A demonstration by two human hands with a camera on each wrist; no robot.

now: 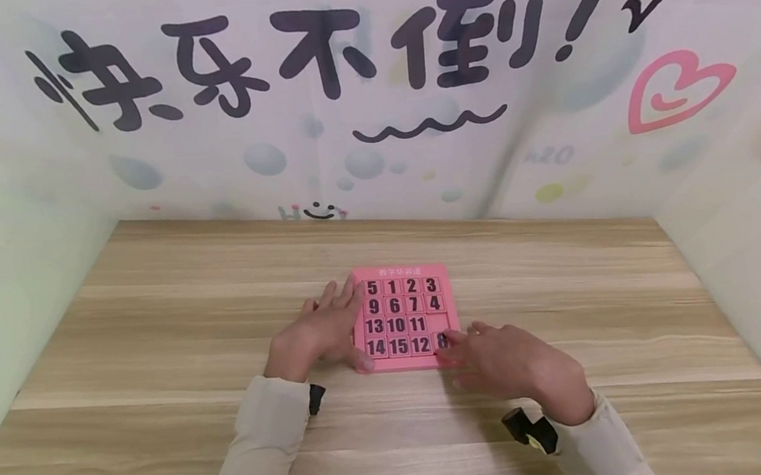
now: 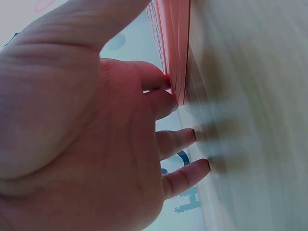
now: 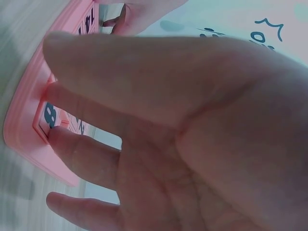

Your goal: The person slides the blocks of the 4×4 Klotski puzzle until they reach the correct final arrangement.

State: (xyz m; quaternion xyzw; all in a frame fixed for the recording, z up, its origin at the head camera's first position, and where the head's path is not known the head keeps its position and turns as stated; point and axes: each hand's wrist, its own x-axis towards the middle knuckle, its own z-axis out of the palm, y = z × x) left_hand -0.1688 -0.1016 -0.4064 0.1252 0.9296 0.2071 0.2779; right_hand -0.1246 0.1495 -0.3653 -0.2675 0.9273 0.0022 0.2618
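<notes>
A pink sliding number puzzle [image 1: 406, 363] lies flat on the table, with black numbers on its square tiles. Its third row reads 13, 10, 11 with a gap at the right end; the 8 tile [image 3: 49, 115] is directly below that gap. Along the puzzle's left side is my left hand [image 1: 317, 332], fingers spread, its thumb at the bottom left corner. In the left wrist view two fingertips touch the frame's side and two others rest on the table. My right hand [image 1: 510, 360] reaches in from the right, with two extended fingertips on the 8 tile.
The wood-grain table [image 1: 169, 319] meets a printed backdrop [image 1: 203, 188] at the back and pale walls at both sides. Black wrist devices, the left [image 1: 316, 398] and the right [image 1: 528, 429], show at the sleeves.
</notes>
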